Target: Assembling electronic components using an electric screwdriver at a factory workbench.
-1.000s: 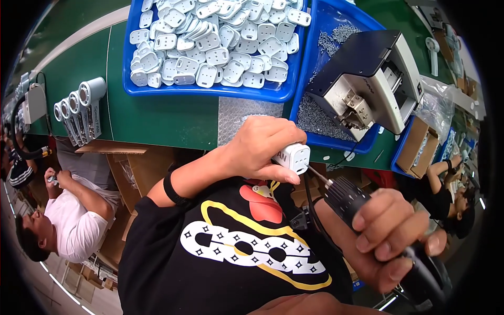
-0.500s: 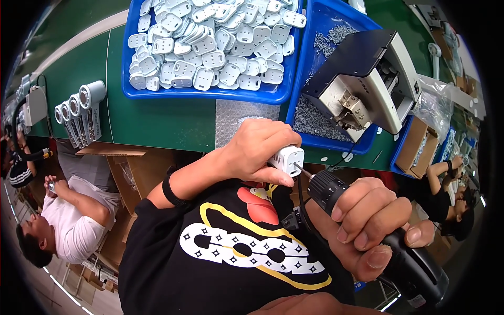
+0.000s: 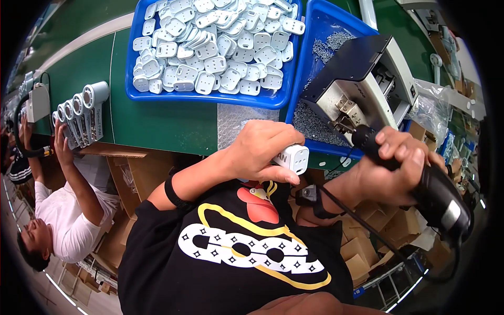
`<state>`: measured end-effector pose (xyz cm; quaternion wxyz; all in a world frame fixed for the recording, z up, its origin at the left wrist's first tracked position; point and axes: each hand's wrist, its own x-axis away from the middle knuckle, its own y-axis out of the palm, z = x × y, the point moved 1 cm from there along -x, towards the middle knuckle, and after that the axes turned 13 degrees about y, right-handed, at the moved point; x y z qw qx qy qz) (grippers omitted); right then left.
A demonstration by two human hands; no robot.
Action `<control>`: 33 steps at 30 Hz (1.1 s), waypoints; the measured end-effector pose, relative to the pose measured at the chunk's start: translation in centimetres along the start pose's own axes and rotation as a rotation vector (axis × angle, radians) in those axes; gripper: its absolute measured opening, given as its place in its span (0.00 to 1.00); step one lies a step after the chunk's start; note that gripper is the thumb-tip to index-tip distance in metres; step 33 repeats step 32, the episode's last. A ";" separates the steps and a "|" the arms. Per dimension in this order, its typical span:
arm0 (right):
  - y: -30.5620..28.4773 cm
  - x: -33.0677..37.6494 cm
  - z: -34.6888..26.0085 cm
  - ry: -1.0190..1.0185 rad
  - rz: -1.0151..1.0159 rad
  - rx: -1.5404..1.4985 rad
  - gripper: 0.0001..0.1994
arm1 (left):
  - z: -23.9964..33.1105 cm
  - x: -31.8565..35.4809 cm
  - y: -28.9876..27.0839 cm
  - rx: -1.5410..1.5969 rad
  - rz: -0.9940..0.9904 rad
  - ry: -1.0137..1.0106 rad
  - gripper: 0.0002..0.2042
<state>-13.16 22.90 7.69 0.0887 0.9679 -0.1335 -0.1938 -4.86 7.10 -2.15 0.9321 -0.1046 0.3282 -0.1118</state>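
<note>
My left hand (image 3: pixel 262 149) is closed around a white handheld fan (image 3: pixel 295 160), whose squared end with small holes faces right. The rest of the fan is hidden by my fingers. My right hand (image 3: pixel 401 165) grips a black electric screwdriver (image 3: pixel 446 202), its cord hanging down. The driver's bit points left at the metal outlet (image 3: pixel 346 109) of a dark blue and silver screw feeder (image 3: pixel 362 76). Whether a screw sits on the tip is too small to tell.
A blue tray (image 3: pixel 207 100) of pale plates stands at the far side of the green table (image 3: pixel 163 123). Another blue tray (image 3: pixel 319 13) holds loose screws under the feeder. Several white fans (image 3: pixel 94 94) stand at left, where a co-worker's hand (image 3: pixel 63 147) reaches. Bubble wrap (image 3: pixel 227 123) lies ahead.
The screwdriver has left the fan's end and moved up and right to the feeder's outlet. My left hand keeps the fan almost in place. The co-worker's arm has risen toward the fans.
</note>
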 end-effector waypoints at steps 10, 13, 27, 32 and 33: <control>0.2 0.9 -2.2 -0.030 0.053 -0.080 0.13 | -0.5 0.3 -0.1 0.041 0.008 0.020 0.36; -0.2 -0.5 1.4 -0.001 0.084 0.186 0.14 | -0.3 0.3 0.0 0.057 0.001 0.016 0.36; 1.6 2.6 -6.7 0.289 -0.422 -0.178 0.15 | -0.4 0.2 -0.5 0.076 -0.018 -0.001 0.30; 1.0 2.0 -5.8 0.330 -0.566 -0.270 0.17 | -0.4 0.1 -0.3 0.080 -0.037 0.017 0.30; 1.0 2.0 -5.8 0.330 -0.566 -0.270 0.17 | -0.4 0.1 -0.3 0.080 -0.037 0.017 0.30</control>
